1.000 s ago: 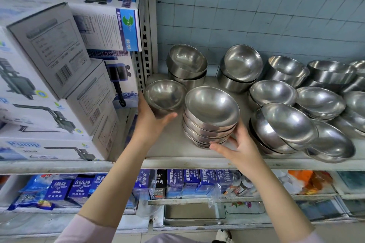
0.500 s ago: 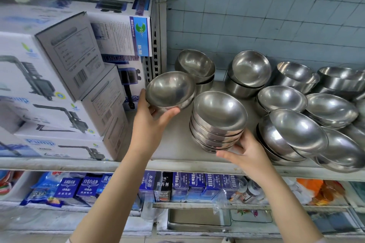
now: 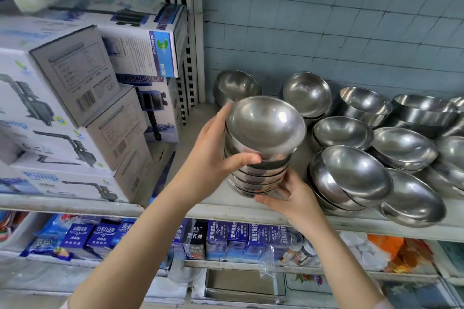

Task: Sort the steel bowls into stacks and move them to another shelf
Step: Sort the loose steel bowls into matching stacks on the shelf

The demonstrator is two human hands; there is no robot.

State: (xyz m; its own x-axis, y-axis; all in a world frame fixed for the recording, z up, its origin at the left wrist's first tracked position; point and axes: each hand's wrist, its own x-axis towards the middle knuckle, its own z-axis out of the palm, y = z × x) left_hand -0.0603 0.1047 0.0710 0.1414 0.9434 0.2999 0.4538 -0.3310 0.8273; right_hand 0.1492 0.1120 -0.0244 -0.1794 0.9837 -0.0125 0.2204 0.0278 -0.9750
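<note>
A stack of several steel bowls (image 3: 256, 178) stands on the white shelf (image 3: 221, 208). On top of it sits a further steel bowl (image 3: 266, 123), which my left hand (image 3: 213, 158) grips at its left side, thumb across the front. My right hand (image 3: 288, 198) holds the base of the stack from the front right. More steel bowls lie to the right in loose, tilted piles (image 3: 356, 175), and two bowl stacks stand at the back (image 3: 308, 93).
Boxed pumps (image 3: 75, 108) fill the shelf to the left, behind a slotted upright post (image 3: 190, 32). A lower shelf carries blue product boxes (image 3: 226, 238) and bags. A tiled wall closes the back.
My left hand lifted a single bowl from the shelf's left side and carried it right onto the top of the stack. My right hand stayed at the stack's base.
</note>
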